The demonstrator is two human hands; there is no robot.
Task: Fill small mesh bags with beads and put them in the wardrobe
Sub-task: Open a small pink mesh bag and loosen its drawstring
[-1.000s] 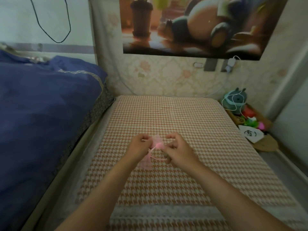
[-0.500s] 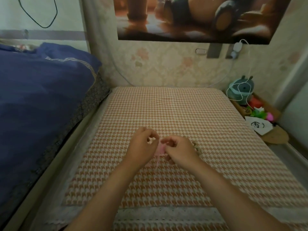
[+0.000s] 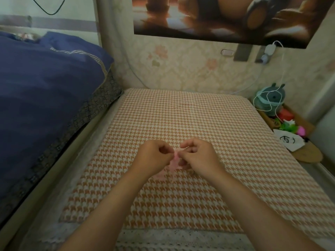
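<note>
L hand (image 3: 154,156) & R hand (image 3: 199,156) both had fingers curled, pinching pink mesh bag (image 3: 175,160) btwn them. Held just above houndstooth bench (image 3: 181,120). Beads not visible.

Orange houndstooth bed cover (image 3: 181,115), pink mesh bag (image 3: 174,163) on it

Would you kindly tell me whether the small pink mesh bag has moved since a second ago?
No. The small pink mesh bag stays between the left hand and right hand, over the middle of the orange-and-white houndstooth cloth.
</note>
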